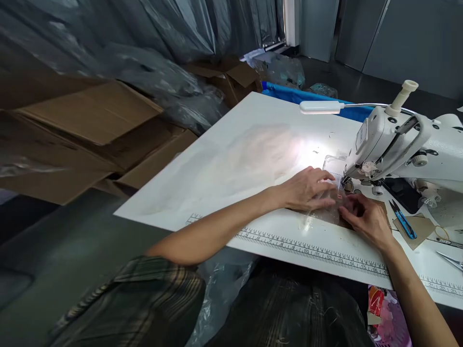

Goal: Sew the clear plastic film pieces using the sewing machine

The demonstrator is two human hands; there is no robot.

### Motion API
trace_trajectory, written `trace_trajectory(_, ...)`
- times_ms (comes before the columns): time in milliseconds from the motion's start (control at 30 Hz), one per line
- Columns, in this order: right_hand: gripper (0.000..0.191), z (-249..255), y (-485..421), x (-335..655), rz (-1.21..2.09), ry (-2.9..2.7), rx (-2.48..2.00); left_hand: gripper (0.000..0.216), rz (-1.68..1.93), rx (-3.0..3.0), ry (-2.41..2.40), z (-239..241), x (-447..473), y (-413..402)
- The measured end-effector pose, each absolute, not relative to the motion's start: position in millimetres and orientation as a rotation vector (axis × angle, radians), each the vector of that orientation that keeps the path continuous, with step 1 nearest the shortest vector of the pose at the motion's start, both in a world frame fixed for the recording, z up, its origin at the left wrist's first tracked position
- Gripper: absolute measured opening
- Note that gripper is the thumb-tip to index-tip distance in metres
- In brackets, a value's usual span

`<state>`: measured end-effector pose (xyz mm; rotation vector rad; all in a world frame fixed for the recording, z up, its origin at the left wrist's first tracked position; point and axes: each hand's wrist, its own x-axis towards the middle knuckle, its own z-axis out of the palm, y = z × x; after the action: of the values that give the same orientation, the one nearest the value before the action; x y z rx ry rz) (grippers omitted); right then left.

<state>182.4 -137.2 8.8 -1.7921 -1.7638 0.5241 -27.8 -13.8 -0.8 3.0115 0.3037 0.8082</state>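
A thin see-through piece of material [327,215] lies on the white table by the needle of the sewing machine [392,144]. My left hand [311,189] rests on it with fingers stretched out, left of the presser foot. In front of the foot, my right hand [371,222] has its thumb and fingers curled together at the right edge of the material, in a pinch. Its fingertips are partly hidden, and I cannot make out whether the material is cloth or plastic. A lamp lights the sewing spot.
Blue thread snips [403,220] lie on brown card [415,230] to the right, near a dark phone [401,193]. Metal scissors [450,260] sit at the right edge. A printed ruler [304,250] runs along the table's front. Cardboard boxes [94,115] stand at the left.
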Motion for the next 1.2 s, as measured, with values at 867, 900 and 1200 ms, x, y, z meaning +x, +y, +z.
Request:
trace_trajectory(867,0.038,-4,-124,199,0.141,-2.275,-1.541,0.028,0.804,3.051,0.282,-8,-19,-42)
trace_trajectory(900,0.038,-6,-124,200,0.116,-2.293,-1.526,0.027,0.813,3.049,0.290,-7,-19,-43)
trace_trajectory(1200,0.038,-6,-124,200,0.070,-2.366,-1.595,0.029,0.773,3.059,0.187,-17,-18,-40)
